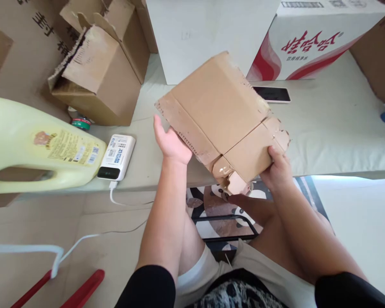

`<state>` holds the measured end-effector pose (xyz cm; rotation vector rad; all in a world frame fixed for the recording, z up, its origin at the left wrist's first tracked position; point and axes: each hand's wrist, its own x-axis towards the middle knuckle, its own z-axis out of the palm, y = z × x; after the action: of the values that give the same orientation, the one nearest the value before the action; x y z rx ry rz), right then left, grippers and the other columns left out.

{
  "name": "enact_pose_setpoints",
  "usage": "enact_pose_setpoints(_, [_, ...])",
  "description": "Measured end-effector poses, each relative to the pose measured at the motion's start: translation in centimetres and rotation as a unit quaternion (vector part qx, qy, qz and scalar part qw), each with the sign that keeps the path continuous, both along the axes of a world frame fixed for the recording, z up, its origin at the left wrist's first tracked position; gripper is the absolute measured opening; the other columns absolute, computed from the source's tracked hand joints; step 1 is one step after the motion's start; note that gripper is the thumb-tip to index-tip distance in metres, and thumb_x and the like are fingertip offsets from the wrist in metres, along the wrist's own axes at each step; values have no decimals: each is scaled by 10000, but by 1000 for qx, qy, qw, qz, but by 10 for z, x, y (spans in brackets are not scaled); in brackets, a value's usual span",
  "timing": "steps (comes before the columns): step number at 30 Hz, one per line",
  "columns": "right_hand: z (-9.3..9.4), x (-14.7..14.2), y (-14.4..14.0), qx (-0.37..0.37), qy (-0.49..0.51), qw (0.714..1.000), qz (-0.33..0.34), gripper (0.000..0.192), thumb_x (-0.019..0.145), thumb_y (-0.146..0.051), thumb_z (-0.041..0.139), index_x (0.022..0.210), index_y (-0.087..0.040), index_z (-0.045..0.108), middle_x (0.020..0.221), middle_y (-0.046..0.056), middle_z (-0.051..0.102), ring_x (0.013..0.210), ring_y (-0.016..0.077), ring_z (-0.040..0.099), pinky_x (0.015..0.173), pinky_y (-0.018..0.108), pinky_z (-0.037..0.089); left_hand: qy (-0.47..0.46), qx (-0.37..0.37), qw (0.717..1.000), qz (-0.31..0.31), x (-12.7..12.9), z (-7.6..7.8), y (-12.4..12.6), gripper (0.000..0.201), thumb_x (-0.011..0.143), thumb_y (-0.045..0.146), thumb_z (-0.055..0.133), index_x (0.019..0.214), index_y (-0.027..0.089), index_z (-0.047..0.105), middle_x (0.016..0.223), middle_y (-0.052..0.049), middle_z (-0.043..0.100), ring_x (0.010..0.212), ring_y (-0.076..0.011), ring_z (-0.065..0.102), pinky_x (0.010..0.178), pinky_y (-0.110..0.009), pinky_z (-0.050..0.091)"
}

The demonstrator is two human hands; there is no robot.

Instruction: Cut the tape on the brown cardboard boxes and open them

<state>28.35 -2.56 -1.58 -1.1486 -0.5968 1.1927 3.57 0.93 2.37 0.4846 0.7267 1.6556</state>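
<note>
Bench [333, 128] carried yellow jug [35, 145], torn carton [99, 77], power bank [117, 156], phone [272, 94]. Flattened cardboard piece [221, 115] was held above bench edge, creases still unfolded. Left hand [171, 141] gripped its left edge; right hand [277, 169] clamped ragged lower corner.

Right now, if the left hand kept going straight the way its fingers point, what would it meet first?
The left hand points up and away, under the torn cardboard piece it grips. Beyond that, likely the white box at the back; depth is unclear.
</note>
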Motion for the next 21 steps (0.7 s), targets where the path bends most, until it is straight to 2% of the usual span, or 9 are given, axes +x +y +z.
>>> enact_pose_setpoints(3, [-1,3,-1,10,-11,1000,-7,390,611,-447,881,866,-239,672,866,-23,741,823,152,707,654,236,609,8,-23,1000,10,1,-2,1,370,886,518,601,1083,226,716,1270,-92,728,1402,-313,536,1135,-455,477])
enact_pose_setpoints(6, [4,8,-8,-20,-39,997,71,448,559,-512,907,799,-238,647,658,-37,664,532,110,599,409,203,487,2,-51,998,29,2,-7,6,231,863,367,659,1026,215,718,1245,-69,744,1329,-288,602,1120,-412,502])
enact_pose_setpoints(9, [18,16,-17,-67,-63,981,168,457,553,-498,917,779,-218,636,523,-46,574,356,77,445,290,201,374,-27,-76,996,39,6,-6,10,206,883,370,618,959,205,716,1142,-67,771,1245,-276,655,1052,-384,550])
enact_pose_setpoints(12, [39,33,-23,-118,-37,976,181,476,553,-524,896,779,-212,616,474,-72,485,316,33,334,258,164,303,-63,-70,995,32,13,0,11,361,923,486,496,924,191,705,1043,-85,766,1104,-257,706,926,-359,589])
enact_pose_setpoints(14, [52,55,-25,-145,-44,978,145,501,521,-561,875,709,-211,569,433,-90,382,316,11,264,256,140,269,-81,-76,994,11,16,2,12,483,921,579,427,905,179,697,983,-101,747,954,-230,725,817,-325,594])
enact_pose_setpoints(16, [64,83,-28,-150,-83,982,77,490,502,-550,857,678,-218,543,450,-77,385,325,13,280,267,144,284,-84,-100,991,-4,19,3,14,502,902,600,432,886,169,691,904,-96,717,804,-190,708,713,-286,576])
enact_pose_setpoints(19, [78,130,-31,-149,-156,976,-34,372,550,-424,829,702,-241,543,574,-26,509,364,41,443,316,161,363,-77,-117,990,-2,23,3,16,460,885,556,448,848,161,683,788,-66,654,645,-146,639,599,-259,531])
enact_pose_setpoints(21, [86,157,-31,-152,-224,958,-92,290,634,-344,787,698,-253,519,641,-6,543,404,55,533,364,169,417,-70,-122,990,-3,27,4,17,443,875,534,449,807,159,673,728,-52,612,585,-133,593,553,-256,504])
